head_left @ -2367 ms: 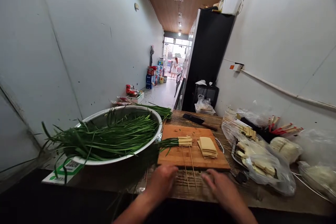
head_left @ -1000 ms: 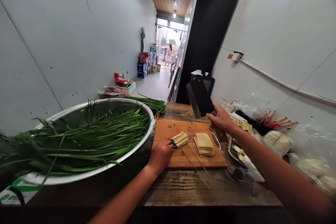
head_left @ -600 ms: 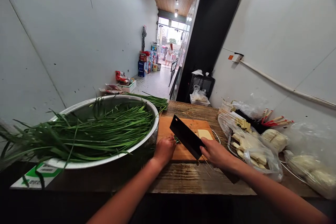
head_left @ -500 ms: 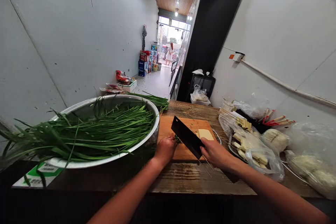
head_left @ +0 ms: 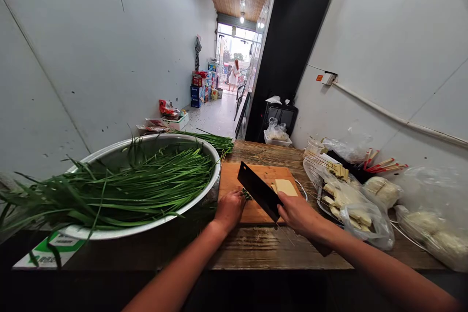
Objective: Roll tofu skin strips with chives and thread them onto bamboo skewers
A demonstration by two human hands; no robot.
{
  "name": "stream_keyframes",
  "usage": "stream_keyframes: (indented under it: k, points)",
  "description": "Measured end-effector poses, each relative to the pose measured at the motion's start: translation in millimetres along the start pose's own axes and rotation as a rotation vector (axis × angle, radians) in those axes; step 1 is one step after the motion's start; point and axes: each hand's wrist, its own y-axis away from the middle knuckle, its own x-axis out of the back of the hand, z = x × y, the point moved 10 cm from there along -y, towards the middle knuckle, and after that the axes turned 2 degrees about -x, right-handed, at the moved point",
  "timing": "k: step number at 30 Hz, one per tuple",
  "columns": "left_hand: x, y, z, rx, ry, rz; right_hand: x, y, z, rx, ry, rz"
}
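At the near left of the table point(head_left: 252, 253), a green-and-white card point(head_left: 44, 252) lies partly beneath the overhang of a large metal basin point(head_left: 215, 175). The basin is heaped with long green leaves point(head_left: 157, 185), many spilling over its left rim, and another green bunch point(head_left: 215, 141) lies just beyond its far right edge.

Right of the basin, a wooden cutting board point(head_left: 256, 217) rests on the table. The left hand point(head_left: 231, 209) is on its left side, fingers curled closed over a small bunch of green stalks point(head_left: 247, 195), whose cut-looking ends show just past the fingertips. The dark cleaver point(head_left: 259, 192) slants over the middle of the board, close to those stalks, and hides what lies behind it; whether the blade touches anything cannot be told. The right hand point(head_left: 298, 212) is wrapped firmly around the cleaver by its handle. A stack of pale yellow sheets point(head_left: 287, 186) sits on the board's right side, partly behind this hand.

Farther right, a metal tray point(head_left: 321, 207) holds skewered pieces point(head_left: 338, 170) and pale pieces under clear plastic point(head_left: 356, 214). Red-tipped sticks point(head_left: 383, 166) stand beyond, and a filled clear bag point(head_left: 435, 236) lies at the far right.
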Motion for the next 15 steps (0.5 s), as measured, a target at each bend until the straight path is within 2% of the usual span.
stream_keyframes:
  k: [15]
  points:
    - [-0.2,-0.6,3.3,-0.023,-0.045,-0.038,2.2,-4.7,1.6,-0.007,0.028,-0.075]
